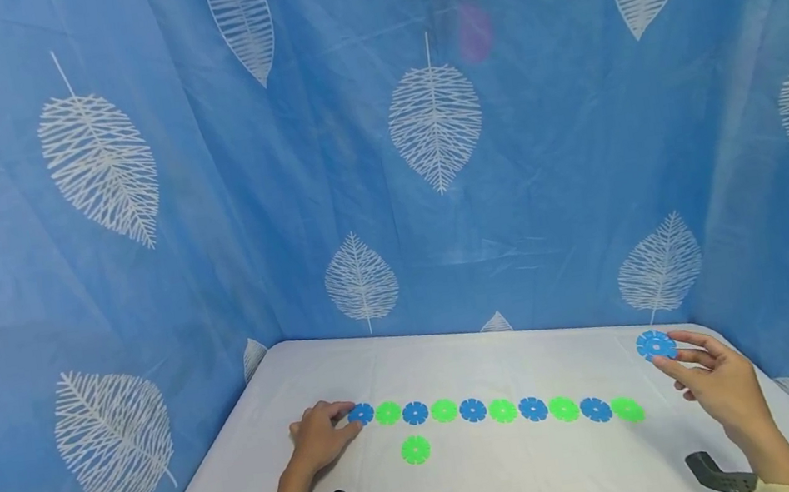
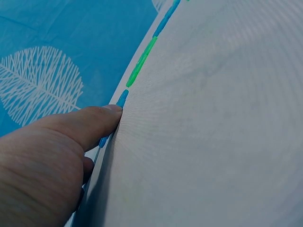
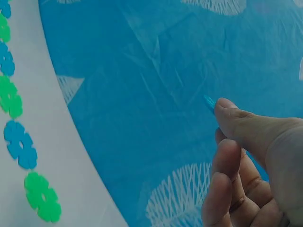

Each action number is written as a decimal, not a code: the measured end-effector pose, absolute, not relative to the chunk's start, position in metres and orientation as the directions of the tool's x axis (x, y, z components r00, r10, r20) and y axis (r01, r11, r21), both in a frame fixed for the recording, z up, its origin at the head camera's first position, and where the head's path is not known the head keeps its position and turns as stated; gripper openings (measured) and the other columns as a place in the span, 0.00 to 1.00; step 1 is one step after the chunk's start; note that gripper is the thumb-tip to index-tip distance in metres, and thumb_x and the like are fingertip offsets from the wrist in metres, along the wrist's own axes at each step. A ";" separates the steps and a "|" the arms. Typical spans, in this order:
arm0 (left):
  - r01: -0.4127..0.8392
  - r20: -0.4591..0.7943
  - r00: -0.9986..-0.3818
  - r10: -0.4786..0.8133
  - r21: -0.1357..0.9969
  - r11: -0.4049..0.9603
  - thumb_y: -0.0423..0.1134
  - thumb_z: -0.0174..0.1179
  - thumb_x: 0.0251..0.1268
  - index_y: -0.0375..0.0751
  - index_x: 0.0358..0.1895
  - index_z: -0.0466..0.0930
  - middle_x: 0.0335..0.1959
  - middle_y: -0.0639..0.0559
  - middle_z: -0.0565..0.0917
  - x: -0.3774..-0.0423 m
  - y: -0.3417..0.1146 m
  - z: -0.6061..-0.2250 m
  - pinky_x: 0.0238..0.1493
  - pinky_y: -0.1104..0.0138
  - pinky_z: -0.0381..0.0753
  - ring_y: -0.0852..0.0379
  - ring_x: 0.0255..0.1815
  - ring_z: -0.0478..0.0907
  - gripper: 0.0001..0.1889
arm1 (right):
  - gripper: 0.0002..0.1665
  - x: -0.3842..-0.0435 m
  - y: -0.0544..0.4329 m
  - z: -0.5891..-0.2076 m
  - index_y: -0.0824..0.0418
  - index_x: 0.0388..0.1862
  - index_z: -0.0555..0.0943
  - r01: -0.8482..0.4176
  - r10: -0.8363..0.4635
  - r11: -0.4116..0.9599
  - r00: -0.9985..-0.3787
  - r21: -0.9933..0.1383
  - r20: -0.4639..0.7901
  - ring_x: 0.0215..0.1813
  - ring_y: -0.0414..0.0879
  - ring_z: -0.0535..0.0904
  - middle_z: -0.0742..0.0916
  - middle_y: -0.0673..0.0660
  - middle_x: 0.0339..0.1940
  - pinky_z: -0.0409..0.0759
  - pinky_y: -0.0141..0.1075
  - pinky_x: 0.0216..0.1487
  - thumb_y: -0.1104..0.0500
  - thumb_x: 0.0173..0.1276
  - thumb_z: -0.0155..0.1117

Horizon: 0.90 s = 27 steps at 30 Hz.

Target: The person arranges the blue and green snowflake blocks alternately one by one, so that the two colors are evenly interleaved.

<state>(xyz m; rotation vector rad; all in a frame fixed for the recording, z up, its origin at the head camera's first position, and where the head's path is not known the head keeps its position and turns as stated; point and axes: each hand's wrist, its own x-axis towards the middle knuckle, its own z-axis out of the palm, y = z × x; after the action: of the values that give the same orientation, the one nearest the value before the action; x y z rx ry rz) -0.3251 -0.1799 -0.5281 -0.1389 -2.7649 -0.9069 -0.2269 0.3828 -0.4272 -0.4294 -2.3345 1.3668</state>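
Near the table's right side, my right hand (image 1: pixel 728 384) pinches a blue notched plastic disc (image 1: pixel 647 349) between thumb and fingers, raised above the table. The right wrist view shows this disc nearly edge-on, a thin blue rim beyond the thumb. On the left, thumb and index finger of my left hand (image 1: pixel 318 438) hold the edge of the blue disc (image 1: pixel 361 408) that begins a row. Blue and green discs alternate along this row; a green disc (image 1: pixel 628 410) forms its right end. In the left wrist view, the left thumb covers part of the held disc.
A single green disc (image 1: pixel 417 457) lies in front of the row, toward the left. White cloth covers the table (image 1: pixel 518 481). Blue curtains (image 1: pixel 554 198) with white leaf prints hang behind and at both sides. Each wrist carries a black device.
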 end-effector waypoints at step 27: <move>0.178 0.260 -0.965 0.029 0.571 0.802 0.51 0.72 0.56 0.54 0.51 0.87 0.43 0.53 0.84 -0.325 -0.181 -0.528 0.46 0.51 0.57 0.53 0.46 0.75 0.19 | 0.40 -0.252 0.411 -0.505 0.68 0.69 0.68 0.411 0.562 0.349 -0.811 -0.843 -0.163 0.23 0.45 0.79 0.84 0.51 0.24 0.76 0.38 0.23 0.56 0.61 0.73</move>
<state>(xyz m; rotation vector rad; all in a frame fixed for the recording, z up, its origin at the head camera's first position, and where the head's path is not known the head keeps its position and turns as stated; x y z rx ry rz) -0.3254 -0.1805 -0.5285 -0.1600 -2.7509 -0.9063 -0.2521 0.4113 -0.5052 -0.8905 -2.4487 1.4590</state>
